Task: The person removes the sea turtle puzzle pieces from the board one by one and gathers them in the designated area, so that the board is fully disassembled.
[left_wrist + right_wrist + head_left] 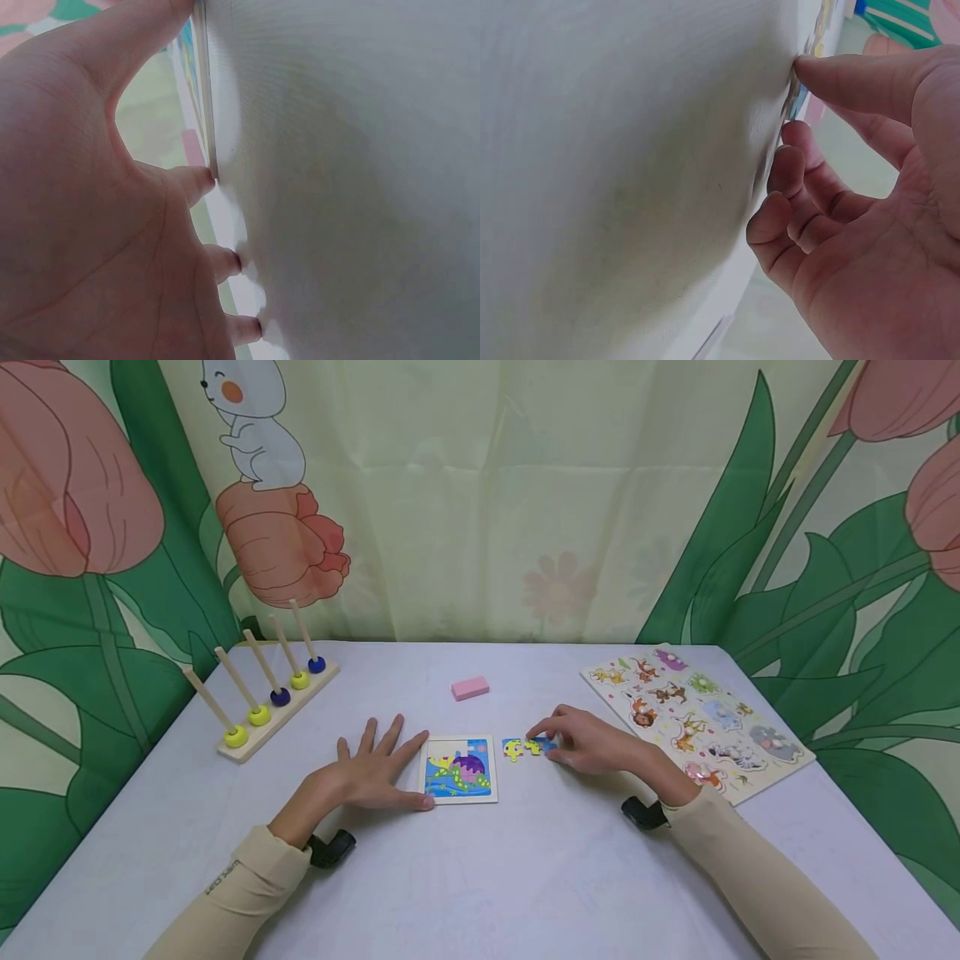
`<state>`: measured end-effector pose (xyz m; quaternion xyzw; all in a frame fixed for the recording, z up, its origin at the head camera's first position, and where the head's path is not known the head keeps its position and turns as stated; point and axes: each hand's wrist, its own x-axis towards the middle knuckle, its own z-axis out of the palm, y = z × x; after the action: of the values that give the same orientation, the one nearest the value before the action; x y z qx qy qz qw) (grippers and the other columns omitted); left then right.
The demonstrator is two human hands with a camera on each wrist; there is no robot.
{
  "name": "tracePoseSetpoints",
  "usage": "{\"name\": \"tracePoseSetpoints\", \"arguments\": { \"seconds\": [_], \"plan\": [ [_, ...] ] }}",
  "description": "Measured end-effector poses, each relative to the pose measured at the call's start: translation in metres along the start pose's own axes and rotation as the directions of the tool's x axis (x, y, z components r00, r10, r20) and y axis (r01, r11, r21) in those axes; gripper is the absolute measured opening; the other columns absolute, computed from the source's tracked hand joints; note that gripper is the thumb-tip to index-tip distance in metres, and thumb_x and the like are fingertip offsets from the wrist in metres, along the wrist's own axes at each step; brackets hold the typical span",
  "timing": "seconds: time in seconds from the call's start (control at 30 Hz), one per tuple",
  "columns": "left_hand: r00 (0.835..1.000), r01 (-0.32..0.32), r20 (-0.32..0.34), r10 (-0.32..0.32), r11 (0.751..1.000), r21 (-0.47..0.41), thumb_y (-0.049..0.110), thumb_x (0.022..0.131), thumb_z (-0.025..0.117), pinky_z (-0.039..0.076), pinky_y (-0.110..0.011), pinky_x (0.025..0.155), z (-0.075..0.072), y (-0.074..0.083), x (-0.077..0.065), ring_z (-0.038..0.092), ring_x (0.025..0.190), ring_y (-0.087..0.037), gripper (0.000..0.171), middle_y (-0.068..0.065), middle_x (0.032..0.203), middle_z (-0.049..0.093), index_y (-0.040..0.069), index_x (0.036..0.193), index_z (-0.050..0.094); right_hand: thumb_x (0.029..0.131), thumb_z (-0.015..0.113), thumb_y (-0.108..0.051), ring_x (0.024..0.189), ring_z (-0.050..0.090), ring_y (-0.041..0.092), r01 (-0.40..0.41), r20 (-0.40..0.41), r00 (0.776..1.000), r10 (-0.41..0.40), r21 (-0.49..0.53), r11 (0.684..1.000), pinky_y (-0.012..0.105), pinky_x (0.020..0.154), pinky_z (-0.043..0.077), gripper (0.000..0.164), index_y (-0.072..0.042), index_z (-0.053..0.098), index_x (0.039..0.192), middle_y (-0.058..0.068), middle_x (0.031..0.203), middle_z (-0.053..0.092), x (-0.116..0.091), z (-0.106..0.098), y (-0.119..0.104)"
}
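Observation:
A small square jigsaw puzzle [459, 768] in a pale frame lies mid-table, its picture a yellow-green creature with a purple back on blue. My left hand [378, 772] spreads its fingers at the left side of it; index fingertip and thumb touch the frame, also seen edge-on in the left wrist view. To the right of the frame lie joined blue and yellow puzzle pieces [513, 749]. Over their right end, my right hand [592, 742] pinches the pieces between thumb [840, 75] and index finger, while its other fingers curl beside them, partly hiding that end.
A pink block [470, 688] lies behind the puzzle. On the left stands a wooden peg rack [281, 714] with yellow-green and dark blue beads. An animal picture board [720, 760] lies at the right, close to the right forearm. A printed curtain [480, 527] hangs behind the table.

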<state>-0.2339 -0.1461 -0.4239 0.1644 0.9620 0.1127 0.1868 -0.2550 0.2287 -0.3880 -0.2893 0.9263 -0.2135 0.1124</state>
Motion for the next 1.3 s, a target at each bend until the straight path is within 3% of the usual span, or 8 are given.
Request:
{"name": "tracePoseSetpoints", "arguments": {
  "seconds": [0.73,1.07,1.3],
  "plan": [
    [0.999,0.001,0.033,0.000,1.000,-0.017,0.091,0.076,0.063,-0.007,-0.089,0.115,-0.007,0.006,-0.007,-0.019,0.162,-0.054,0.121,-0.014,0.180,-0.012,0.033,0.171,0.014,0.099,0.071,-0.009,0.091,0.054,0.017,0.006,0.026,1.000,-0.006,0.012,1.000,0.029,0.081,0.047,0.037,-0.019,0.073,0.134,0.009,0.112,0.061,0.003,0.001,0.001],
    [1.000,-0.004,0.012,0.005,1.000,-0.026,0.089,0.077,0.065,-0.007,-0.089,0.115,-0.005,0.002,-0.004,-0.018,0.163,-0.053,0.119,-0.012,0.181,-0.011,0.033,0.171,0.017,0.099,0.070,-0.008,0.092,0.055,0.015,0.016,0.029,0.999,-0.017,0.007,1.000,0.030,0.083,0.049,0.038,-0.020,0.072,0.135,0.008,0.115,0.062,0.003,0.001,0.003],
    [1.000,-0.006,0.030,0.006,1.000,-0.030,0.088,0.078,0.065,-0.009,-0.088,0.116,-0.010,0.009,-0.011,-0.018,0.162,-0.054,0.119,-0.015,0.180,-0.010,0.031,0.171,0.017,0.098,0.072,-0.011,0.092,0.055,0.015,0.019,0.009,1.000,-0.019,0.019,1.000,0.030,0.084,0.049,0.040,-0.018,0.070,0.137,0.008,0.114,0.063,0.003,0.000,0.000]
  ]
}}
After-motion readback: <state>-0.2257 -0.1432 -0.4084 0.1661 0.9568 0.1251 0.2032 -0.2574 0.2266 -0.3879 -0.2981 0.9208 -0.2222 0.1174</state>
